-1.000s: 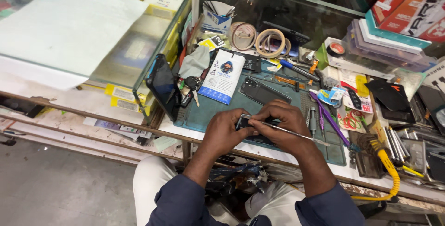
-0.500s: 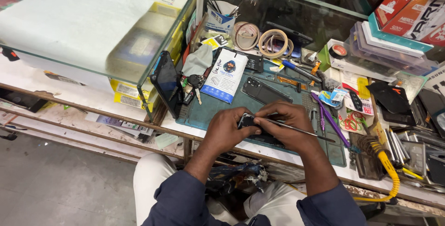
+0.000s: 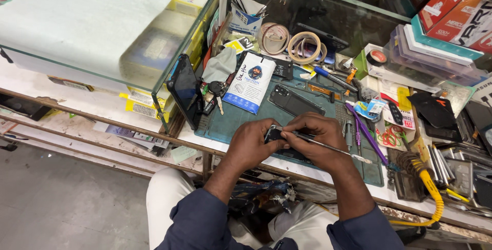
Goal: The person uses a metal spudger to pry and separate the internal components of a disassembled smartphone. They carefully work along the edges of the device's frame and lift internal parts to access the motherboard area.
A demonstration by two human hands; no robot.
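My left hand (image 3: pixel 254 146) grips a small dark phone part (image 3: pixel 272 134) over the near edge of the teal work mat (image 3: pixel 230 122). My right hand (image 3: pixel 316 140) meets it from the right and pinches a thin metal tool (image 3: pixel 333 149), whose tip touches the part while its shaft runs out to the right. A dark phone back cover (image 3: pixel 296 101) lies on the mat just beyond both hands. Most of the held part is hidden by my fingers.
A glass display case (image 3: pixel 97 29) stands to the left with a phone (image 3: pixel 185 95) leaning on its corner. Keys (image 3: pixel 215 96), a blue-white flat packet (image 3: pixel 249 82), tape rolls (image 3: pixel 303 46), screwdrivers (image 3: pixel 365 136), stacked boxes (image 3: pixel 441 29) and a yellow coiled cable (image 3: pixel 433 198) crowd the bench.
Both hands stay together on the small part with the tool; they shift only slightly. The view has moved a little.
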